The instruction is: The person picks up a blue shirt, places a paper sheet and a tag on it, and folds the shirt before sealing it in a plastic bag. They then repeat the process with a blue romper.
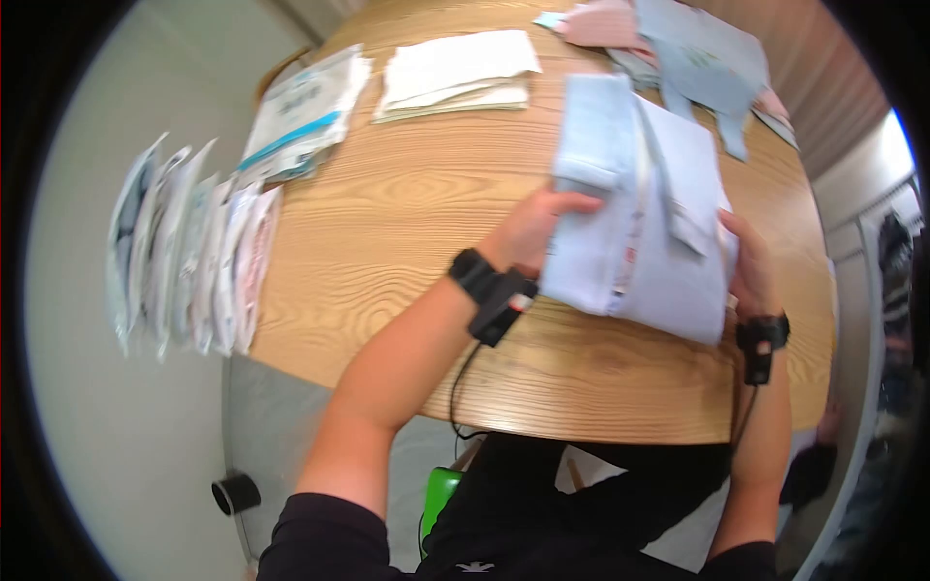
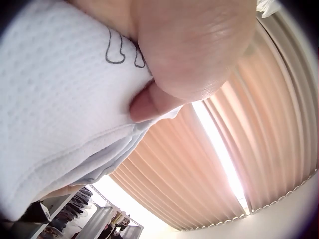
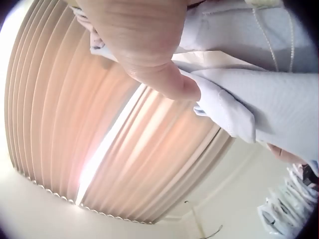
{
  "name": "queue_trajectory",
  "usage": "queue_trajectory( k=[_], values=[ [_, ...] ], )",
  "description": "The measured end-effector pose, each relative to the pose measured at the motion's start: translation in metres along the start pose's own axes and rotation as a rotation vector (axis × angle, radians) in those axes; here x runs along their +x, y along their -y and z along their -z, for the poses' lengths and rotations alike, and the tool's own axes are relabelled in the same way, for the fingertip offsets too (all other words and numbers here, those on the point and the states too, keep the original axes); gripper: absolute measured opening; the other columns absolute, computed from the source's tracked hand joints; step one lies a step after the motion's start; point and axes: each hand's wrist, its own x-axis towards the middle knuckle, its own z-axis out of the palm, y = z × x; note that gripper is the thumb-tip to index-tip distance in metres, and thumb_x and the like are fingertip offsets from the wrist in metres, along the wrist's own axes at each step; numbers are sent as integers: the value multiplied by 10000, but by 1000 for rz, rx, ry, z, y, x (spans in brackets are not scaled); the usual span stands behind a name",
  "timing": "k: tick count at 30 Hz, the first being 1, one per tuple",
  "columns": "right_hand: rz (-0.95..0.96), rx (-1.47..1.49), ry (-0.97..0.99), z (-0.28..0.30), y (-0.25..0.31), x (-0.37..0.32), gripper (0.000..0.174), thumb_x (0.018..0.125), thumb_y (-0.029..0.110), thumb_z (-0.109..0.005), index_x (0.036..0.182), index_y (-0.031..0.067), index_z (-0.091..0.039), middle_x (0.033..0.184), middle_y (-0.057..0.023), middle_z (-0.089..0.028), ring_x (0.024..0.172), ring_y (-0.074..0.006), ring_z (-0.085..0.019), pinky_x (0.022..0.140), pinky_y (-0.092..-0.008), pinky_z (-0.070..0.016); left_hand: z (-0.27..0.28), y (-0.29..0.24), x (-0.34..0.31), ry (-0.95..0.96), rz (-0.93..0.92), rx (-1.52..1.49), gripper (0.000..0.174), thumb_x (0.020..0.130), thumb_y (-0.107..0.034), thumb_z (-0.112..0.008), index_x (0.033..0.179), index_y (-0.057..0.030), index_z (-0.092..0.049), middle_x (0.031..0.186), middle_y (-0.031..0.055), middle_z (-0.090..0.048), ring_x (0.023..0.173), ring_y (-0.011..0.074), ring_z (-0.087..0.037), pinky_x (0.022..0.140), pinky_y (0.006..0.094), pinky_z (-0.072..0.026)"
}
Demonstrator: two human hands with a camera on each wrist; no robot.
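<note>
Above the near right part of the table, both hands hold a folded pale blue baby garment, tilted upright. My left hand grips its left edge, with the thumb lying across the front. In the left wrist view, that thumb presses dimpled white-looking cloth that carries a dark line print. At the opposite edge my right hand pinches the garment. Its thumb overlaps a folded flap in the right wrist view, where a thin looped cord hangs over the cloth. The remaining fingers are largely hidden behind the garment.
Several bagged garments stand in a row at the table's left edge. Behind them lie flat printed bags and a stack of cream sheets. Loose blue and pink clothes are spread at the back right of the wooden table.
</note>
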Motion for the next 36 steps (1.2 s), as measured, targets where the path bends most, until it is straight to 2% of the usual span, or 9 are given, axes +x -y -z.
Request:
queue_trajectory(
  k=[3,7,9,16,23,25,28,31,36],
  values=[
    [-50,90,-46,13,-8,7,533,951,262,-678,1338,-76,-538,1219,-175,-684,1002,-229,-706,927,-328,-560,-4,-1,0,-37,-26,39,504,930,-38,-594,1417,-6,-469,1266,193,-642,1112,317,-679,951,484,-579],
    [-100,-15,-93,-4,-3,0,550,923,252,-711,1332,-74,-542,1185,-163,-687,1004,-234,-696,922,-335,-558,-4,-3,0,-33,7,81,539,905,-48,-630,1413,-14,-452,1258,162,-637,1111,304,-673,972,463,-564],
    [-59,-84,-177,-17,0,-5,574,902,251,-730,1337,-68,-535,1184,-161,-679,1021,-238,-685,922,-340,-556,-2,-2,2,-60,-2,125,549,897,-56,-642,1410,-15,-453,1262,156,-632,1114,295,-666,973,451,-559],
    [-94,42,-81,2,-3,5,585,898,235,-726,1356,-64,-521,1217,-153,-667,1056,-247,-675,930,-354,-555,-6,2,0,-117,-62,265,605,867,-54,-682,1419,-16,-436,1272,134,-618,1156,266,-623,1013,425,-518],
    [-62,8,-119,-11,-2,-4,604,896,234,-725,1401,-16,-506,1256,-141,-651,1112,-256,-647,991,-389,-519,2,4,5,-93,-74,374,616,884,-26,-665,1446,-26,-414,1340,127,-582,1199,243,-597,1033,398,-501],
    [-110,-56,-124,-14,-1,-7,685,890,230,-738,1465,2,-444,1348,-145,-595,1208,-275,-590,1028,-417,-488,2,4,5,-76,-95,387,629,887,-30,-667,1458,-27,-403,1350,125,-576,1208,239,-591,1038,392,-496],
    [-63,-206,-171,-30,2,-11,772,884,221,-753,1519,10,-368,1427,-152,-530,1279,-296,-532,1043,-431,-471,-2,3,3,-54,-115,406,654,894,-33,-667,1482,-29,-381,1373,124,-562,1231,232,-576,1052,382,-483],
    [-58,-257,-148,-18,-3,-5,807,882,216,-761,1540,24,-335,1455,-149,-499,1302,-303,-505,1063,-432,-455,-2,8,4,-28,-146,423,678,901,-35,-663,1506,-34,-359,1400,125,-545,1257,229,-559,1069,376,-470],
    [-19,-220,-137,-20,-3,-7,788,864,198,-764,1519,23,-363,1410,-148,-527,1268,-301,-527,1064,-435,-456,-3,4,2,-28,-157,441,674,917,-30,-654,1520,-41,-352,1419,124,-538,1276,227,-551,1084,380,-464]
  ],
)
